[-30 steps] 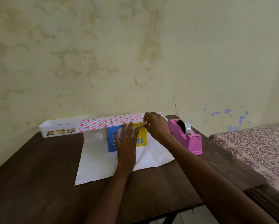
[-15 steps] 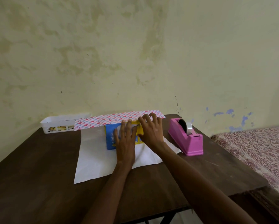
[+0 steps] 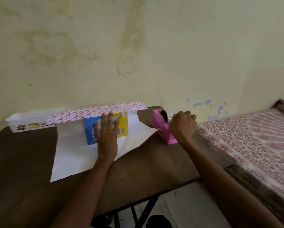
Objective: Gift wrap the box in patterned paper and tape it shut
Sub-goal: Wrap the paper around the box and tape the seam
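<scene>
The left hand is pressed, fingers spread, on the Flipkart box while the right hand is curled at the pink tape dispenser, grip indeterminate; a tape strip is judged required next.

Table: dark wood, set against a stained wall. Paper lies on it white side up, with its far edge turned up to show the red-and-blue pattern. Box, blue and yellow, lies on the paper. Left hand rests flat on the box, fingers straight and spread. Right hand is over the near end of the pink dispenser, fingers curled; any grip cannot be confirmed. White basket stands at the far left. Bed is to the right.
</scene>
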`<control>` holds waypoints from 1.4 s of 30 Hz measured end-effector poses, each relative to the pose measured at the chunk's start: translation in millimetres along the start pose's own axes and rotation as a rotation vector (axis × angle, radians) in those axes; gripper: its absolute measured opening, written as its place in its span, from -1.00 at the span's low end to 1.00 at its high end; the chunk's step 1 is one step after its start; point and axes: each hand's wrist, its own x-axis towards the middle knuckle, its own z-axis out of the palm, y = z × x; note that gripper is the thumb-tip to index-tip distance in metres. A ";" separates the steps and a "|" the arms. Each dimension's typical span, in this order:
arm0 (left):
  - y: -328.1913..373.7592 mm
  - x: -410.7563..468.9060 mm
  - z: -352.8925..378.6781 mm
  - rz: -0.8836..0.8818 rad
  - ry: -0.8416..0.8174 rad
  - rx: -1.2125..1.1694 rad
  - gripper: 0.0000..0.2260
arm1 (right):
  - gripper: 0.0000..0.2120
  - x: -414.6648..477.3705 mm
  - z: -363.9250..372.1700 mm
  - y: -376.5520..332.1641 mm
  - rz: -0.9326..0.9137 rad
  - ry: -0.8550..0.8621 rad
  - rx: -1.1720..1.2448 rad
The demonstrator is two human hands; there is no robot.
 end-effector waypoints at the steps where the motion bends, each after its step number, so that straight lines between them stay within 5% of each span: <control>1: -0.6 -0.3 -0.1 0.002 -0.003 0.006 -0.19 | -0.69 6.1 -3.1 12.0 0.061 -0.038 -0.032; 5: 0.7 -0.7 -1.2 0.009 -0.002 0.008 -0.17 | -0.56 31.6 -17.1 39.6 0.249 -0.480 0.260; 7: 0.2 -0.8 -0.3 0.012 0.027 -0.006 -0.17 | -0.65 36.4 -28.0 34.9 0.452 -0.715 0.572; 11: 0.0 -0.4 2.8 0.037 0.072 -0.084 -0.20 | -0.79 39.9 -44.8 22.6 0.637 -0.950 0.695; 15: -0.4 0.7 3.7 0.029 0.071 -0.091 -0.21 | -0.86 53.2 -45.2 18.7 0.674 -0.983 0.709; 21: -0.1 0.0 3.1 0.028 0.076 -0.111 -0.25 | -0.67 55.7 -46.5 26.3 0.667 -0.996 0.797; 30: -1.3 0.1 4.6 0.049 0.094 -0.145 -0.23 | -0.86 46.8 -37.5 43.7 0.633 -0.987 1.001; 42: -1.4 0.3 8.6 0.062 0.135 -0.166 -0.22 | -0.70 39.3 -28.0 53.4 0.614 -0.952 1.117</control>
